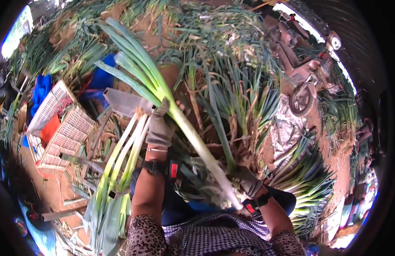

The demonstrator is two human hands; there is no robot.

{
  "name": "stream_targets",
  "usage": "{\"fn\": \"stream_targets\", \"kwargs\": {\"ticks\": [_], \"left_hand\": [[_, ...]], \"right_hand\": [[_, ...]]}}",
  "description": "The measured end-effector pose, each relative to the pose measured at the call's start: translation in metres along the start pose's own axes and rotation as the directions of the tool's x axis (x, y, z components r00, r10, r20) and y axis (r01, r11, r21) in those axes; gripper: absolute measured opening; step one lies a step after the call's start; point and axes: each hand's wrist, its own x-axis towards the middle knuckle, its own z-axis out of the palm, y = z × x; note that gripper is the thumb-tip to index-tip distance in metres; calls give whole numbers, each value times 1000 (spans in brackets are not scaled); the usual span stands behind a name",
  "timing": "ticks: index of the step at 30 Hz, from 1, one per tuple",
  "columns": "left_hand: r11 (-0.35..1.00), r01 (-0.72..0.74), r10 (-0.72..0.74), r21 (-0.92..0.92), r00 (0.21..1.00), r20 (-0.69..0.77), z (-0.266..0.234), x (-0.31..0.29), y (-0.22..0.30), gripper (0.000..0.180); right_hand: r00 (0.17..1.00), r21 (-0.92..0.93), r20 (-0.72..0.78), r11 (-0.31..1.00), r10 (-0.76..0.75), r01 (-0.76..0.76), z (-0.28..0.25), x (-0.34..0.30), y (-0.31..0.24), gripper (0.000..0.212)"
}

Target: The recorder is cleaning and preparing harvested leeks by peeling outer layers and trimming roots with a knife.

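My left hand (161,128), in a grey glove, is closed around the upper stalk of a long green onion (196,144). Its green leaves fan out toward the far left, and its pale root end slants down to beside my right wrist. My gloved right hand (247,181) is closed near that lower end, its fingers curled around the base of a long green leaf (216,117) that rises away from me. Part of its grip is hidden. Left of my left forearm, several green onions (128,155) lie across a metal frame (125,101), their leaves hanging toward me.
A pale plastic basket (71,138) with something orange inside tilts at the left, near blue cloth (41,91). Untrimmed green onions (248,96) are heaped ahead, and another bundle (306,185) lies at the right. A dusty wheeled vehicle (302,81) stands at the far right.
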Motion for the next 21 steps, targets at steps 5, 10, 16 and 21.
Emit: {"fn": "stream_targets", "kwargs": {"ticks": [5,10,16,21], "left_hand": [[995,-80,76,55,995,69,-3,-7,-1,32],[987,-92,94,132,995,-11,1,-4,-7,37],[963,-133,137,233,991,-3,7,7,-23,35],[958,-136,140,252,990,5,7,-3,-19,37]], "right_hand": [[994,-980,-42,200,-101,-21,-7,33,9,54],[832,-891,58,348,-552,293,82,86,-73,47],[841,-993,81,30,-534,115,111,109,-86,28],[952,-711,-136,696,-274,99,82,126,-77,26]]}}
